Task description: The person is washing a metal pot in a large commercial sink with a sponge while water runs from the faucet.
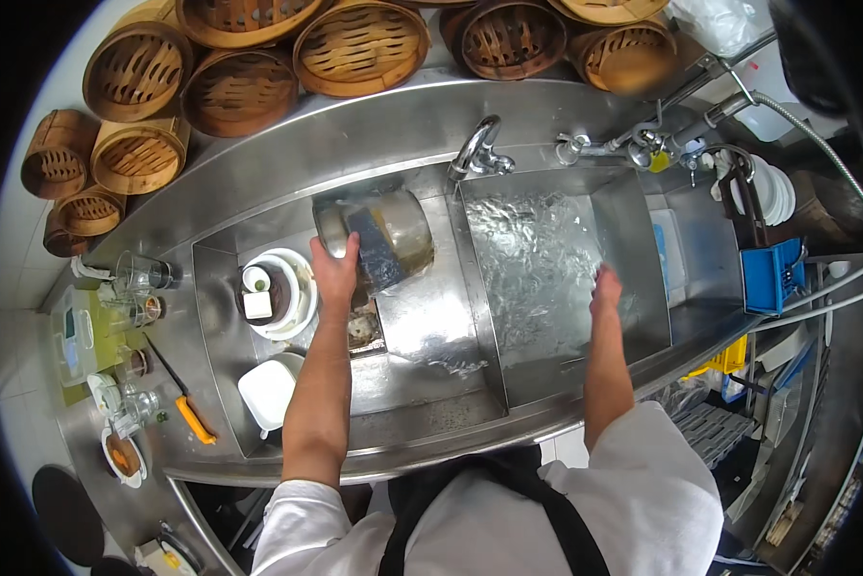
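Note:
A metal pot (410, 227) lies tipped in the middle basin, with a dark blue rectangular piece (375, 252) across its side. My left hand (336, 268) grips the pot's near left edge, the thumb beside the blue piece. Over the rippling water (532, 266) of the right basin is my right hand (605, 289), its fingertips at the surface by the basin's right side; whether it holds anything is unclear. Left of the pot, stacked white bowls (298, 306) carry small white dishes (258, 305). A white square dish (269, 392) lies nearer to me, partly behind my left forearm.
Bamboo steamer baskets (361, 47) line the shelf behind. A chrome faucet (479, 150) rises between the basins. On the left counter are a knife with an orange handle (195, 420), glasses (142, 273) and an oval dish (123, 457). A blue bin (771, 277) hangs at right.

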The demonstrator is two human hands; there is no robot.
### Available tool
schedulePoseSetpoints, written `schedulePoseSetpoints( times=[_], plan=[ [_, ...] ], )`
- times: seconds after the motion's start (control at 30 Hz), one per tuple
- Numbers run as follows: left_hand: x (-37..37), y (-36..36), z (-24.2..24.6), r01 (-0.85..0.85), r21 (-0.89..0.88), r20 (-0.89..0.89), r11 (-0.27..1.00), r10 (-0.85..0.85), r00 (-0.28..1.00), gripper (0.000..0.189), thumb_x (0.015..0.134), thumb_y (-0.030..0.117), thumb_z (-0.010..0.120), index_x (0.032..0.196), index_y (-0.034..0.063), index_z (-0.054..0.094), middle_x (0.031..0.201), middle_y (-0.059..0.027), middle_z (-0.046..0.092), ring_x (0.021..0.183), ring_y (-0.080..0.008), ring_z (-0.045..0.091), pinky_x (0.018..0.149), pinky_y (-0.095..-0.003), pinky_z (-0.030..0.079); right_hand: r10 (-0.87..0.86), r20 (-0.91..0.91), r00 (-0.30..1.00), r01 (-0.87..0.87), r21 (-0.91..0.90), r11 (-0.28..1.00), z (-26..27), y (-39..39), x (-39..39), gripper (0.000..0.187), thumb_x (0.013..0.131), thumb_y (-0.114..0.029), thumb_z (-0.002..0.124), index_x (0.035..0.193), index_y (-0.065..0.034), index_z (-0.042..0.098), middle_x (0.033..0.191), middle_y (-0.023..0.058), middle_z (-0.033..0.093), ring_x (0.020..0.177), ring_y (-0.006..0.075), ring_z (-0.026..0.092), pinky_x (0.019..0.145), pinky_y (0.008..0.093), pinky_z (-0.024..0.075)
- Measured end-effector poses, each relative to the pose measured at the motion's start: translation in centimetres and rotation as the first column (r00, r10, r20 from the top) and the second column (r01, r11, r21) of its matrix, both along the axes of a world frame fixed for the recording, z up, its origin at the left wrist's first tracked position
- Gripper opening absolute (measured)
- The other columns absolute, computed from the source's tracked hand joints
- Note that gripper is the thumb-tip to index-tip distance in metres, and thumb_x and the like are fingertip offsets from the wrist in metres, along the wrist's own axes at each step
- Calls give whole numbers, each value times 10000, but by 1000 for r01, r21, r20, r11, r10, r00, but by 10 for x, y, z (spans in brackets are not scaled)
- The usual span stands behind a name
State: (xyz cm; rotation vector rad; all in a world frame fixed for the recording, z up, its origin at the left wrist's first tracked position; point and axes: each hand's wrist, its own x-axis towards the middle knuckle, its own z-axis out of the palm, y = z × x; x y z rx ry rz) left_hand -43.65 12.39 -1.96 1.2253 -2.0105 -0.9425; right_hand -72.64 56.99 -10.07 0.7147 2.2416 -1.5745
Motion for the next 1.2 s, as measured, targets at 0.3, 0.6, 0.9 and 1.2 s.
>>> schedulePoseSetpoints(
  times=[0.3, 0.6, 0.9, 1.2],
  plan=[
    [18, -4, 1, -36, -37, 9, 999, 36, 999, 558, 842, 432, 752, 1052, -42, 547, 940, -287, 671, 883, -446, 653, 797, -472, 490, 566, 75, 821, -307, -778, 548, 93, -181, 116, 405, 1005, -332, 549, 1218, 7, 612, 1132, 156, 688, 1064, 287, 664, 938, 411, 521],
    [1, -2, -8, -32, 129, -91, 991, 44, 995, 432, 1045, 377, 397, 1002, -17, 572, 926, -336, 618, 896, -537, 580, 748, -537, 438, 759, -636, 140, -738, 444, 508, 82, -345, 224, 421, 1028, -292, 462, 1331, -26, 584, 1447, 145, 514, 1383, 317, 418, 1152, 483, 265],
    [12, -7, -18, -29, 223, -233, 974, 82, 969, 384, 1050, 306, 409, 957, -28, 574, 835, -221, 591, 774, -327, 537, 750, -408, 433, 789, -610, 81, -777, 457, 433, 51, -314, 267, 424, 1008, -229, 482, 1383, -46, 560, 1505, 108, 472, 1424, 278, 389, 1171, 559, 166],
    [-5, -6, -22, 84, 131, -226, 988, -53, 973, 432, 1065, 318, 362, 910, -39, 549, 814, -238, 562, 746, -378, 498, 738, -432, 422, 792, -598, 123, -614, 581, 534, 69, -357, 216, 422, 1013, -290, 464, 1401, -151, 553, 1511, 23, 469, 1420, 231, 381, 1150, 591, 169]
  ],
)
